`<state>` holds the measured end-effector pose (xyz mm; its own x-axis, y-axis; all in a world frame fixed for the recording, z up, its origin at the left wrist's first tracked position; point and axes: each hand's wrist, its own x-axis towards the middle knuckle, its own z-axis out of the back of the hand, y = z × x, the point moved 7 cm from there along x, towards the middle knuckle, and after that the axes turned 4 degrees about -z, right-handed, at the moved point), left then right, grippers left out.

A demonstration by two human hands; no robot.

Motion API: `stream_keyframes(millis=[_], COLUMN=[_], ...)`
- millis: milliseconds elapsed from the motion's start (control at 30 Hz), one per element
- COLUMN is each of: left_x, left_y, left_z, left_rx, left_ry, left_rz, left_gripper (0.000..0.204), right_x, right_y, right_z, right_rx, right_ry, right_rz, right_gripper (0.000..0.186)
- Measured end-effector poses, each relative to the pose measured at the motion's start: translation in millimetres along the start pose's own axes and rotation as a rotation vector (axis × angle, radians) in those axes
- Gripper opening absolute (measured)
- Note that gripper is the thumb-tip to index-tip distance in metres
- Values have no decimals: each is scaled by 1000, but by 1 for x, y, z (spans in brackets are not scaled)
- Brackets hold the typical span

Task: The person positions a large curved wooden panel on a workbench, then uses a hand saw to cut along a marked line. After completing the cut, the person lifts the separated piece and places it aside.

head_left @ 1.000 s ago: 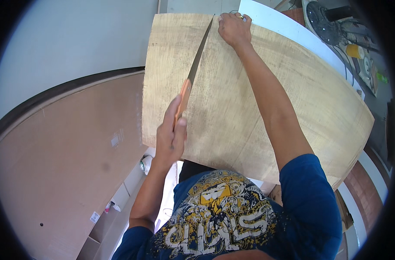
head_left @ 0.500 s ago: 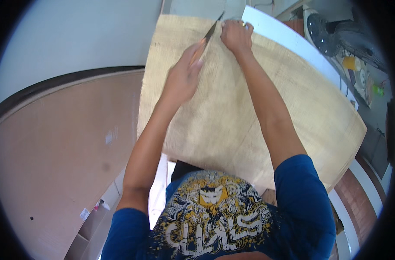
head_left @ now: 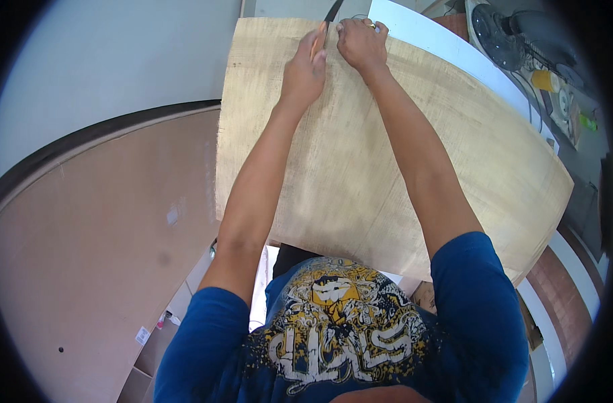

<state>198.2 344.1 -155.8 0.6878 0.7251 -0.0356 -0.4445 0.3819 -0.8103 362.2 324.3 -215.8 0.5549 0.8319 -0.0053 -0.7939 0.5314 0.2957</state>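
Your left hand [head_left: 305, 77] is wrapped closed around the orange handle of the handsaw [head_left: 318, 41], at the upper middle of the frame. The saw's long axis runs up the picture, leaning a little to the right, and its dark blade reaches past the far edge of the plywood sheet [head_left: 367, 168]. How deep the teeth sit in the wood, you cannot tell from here.

Your right hand [head_left: 363, 43] lies just right of the saw, on that same far edge, with its fingers curled; whether they pinch the sheet or only press on it is not clear. The left hand has the saw, yet the right is close beside the blade, so the narrow gap between them is the relation to watch.

For room, bare plywood spreads left of the saw to the sheet's left edge, beside the brown panel [head_left: 105, 228]. Below your left hand the sheet runs down toward your shirt [head_left: 333, 329], with open wood between your forearms. On the upper right, the white panel [head_left: 447, 43] borders the far edge, with the fan [head_left: 498, 37] beyond it.
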Motion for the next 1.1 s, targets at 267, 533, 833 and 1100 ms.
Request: stream_keyframes(millis=[267,533,833,1100], left_x=[-179,3,-196,45], left_y=[-60,1,-65,-14], left_z=[88,-7,94,12], left_rx=[-123,-126,-84,-147], left_ry=[188,26,206,206], left_rz=[339,140,357,237], left_gripper=[52,48,51,48], right_x=[1,10,3,9], right_y=[-17,1,-19,4], right_z=[-10,-2,-8,4], right_rx=[19,7,25,52], right_ry=[-16,-3,16,-26], right_rz=[-36,17,-57,18], right_gripper=[35,31,35,33])
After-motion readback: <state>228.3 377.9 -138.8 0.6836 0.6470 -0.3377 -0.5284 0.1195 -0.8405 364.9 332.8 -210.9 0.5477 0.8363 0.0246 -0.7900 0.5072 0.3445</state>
